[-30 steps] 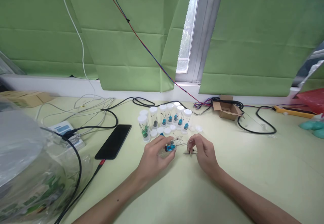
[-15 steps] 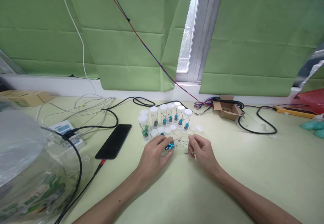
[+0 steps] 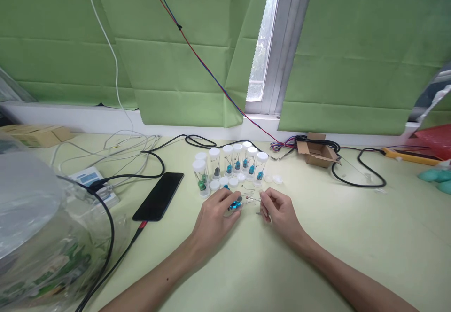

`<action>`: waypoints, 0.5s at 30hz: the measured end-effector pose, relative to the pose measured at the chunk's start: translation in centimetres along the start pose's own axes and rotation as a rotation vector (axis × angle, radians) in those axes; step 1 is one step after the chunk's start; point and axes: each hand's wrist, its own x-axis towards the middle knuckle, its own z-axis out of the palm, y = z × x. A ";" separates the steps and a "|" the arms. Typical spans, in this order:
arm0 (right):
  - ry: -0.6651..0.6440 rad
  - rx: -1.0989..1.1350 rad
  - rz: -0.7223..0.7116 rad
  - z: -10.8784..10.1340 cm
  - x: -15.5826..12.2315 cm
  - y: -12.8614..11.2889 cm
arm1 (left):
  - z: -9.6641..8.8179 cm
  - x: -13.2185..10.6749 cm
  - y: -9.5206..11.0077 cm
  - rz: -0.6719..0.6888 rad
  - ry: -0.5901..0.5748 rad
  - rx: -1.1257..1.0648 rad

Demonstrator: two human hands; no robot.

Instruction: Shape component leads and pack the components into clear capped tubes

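Observation:
My left hand (image 3: 216, 211) rests on the table, thumb and fingers closed around a clear vial lying on its side. Blue parts (image 3: 235, 205) with thin wire leads show in the vial. My right hand (image 3: 280, 208) faces the vial's mouth with thumb and forefinger pinched on a thin wire lead (image 3: 254, 198). Part of that lead reaches toward the vial; a small reddish-brown bead sits along it. Behind the hands several capped clear vials (image 3: 260, 167) stand upright, holding blue, green or dark leaded parts. Loose white caps (image 3: 233, 181) lie in front of them.
A black phone (image 3: 158, 197) with a cable lies left, near a white device (image 3: 93, 185). A large clear plastic bag (image 3: 31, 237) fills the left corner. Behind, right, stand an open cardboard box (image 3: 317, 154), black cable (image 3: 359, 185) and a yellow-handled tool (image 3: 410, 156).
My right hand has shifted slightly left, bringing the wire lead closer to the vial. The blue parts in the vial have shifted a little left. My left hand keeps its place.

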 end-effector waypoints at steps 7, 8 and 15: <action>-0.026 -0.013 0.018 0.1 -0.2 0.2 | 0.1 0.0 0.0 -0.002 -0.016 -0.001; -0.029 -0.014 0.025 0.2 -0.2 0.2 | 0.1 0.0 0.0 -0.002 -0.019 -0.001; -0.048 -0.024 0.063 0.2 -0.2 -0.1 | 0.3 -0.1 -0.2 0.010 -0.024 0.000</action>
